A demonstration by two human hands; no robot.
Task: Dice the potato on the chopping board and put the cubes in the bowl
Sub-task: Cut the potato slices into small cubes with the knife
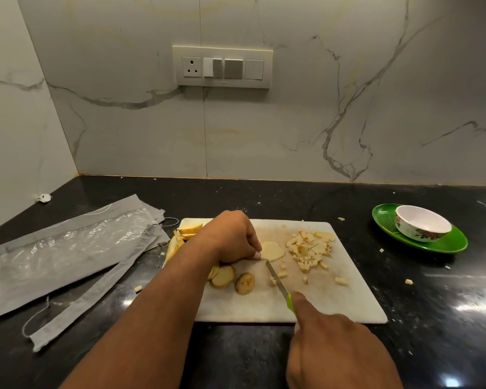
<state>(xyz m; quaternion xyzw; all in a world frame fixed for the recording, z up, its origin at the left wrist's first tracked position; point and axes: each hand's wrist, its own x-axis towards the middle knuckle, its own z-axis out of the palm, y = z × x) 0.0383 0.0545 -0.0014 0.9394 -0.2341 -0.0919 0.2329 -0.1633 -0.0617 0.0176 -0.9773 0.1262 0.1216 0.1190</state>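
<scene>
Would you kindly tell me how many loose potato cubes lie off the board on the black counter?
4: one left of the white chopping board, three right; arms may hide others.

**Potato half diced, bowl waiting**

We see a pale, round potato slice [272,250] lying flat mid-way across the white rectangular chopping board [314,304]. A heap of small pale potato cubes [310,249] sits to its right, uncut skin-on rounds [230,277] to its left. Our white floral bowl [421,227] stands upright, well apart at far right.
</scene>
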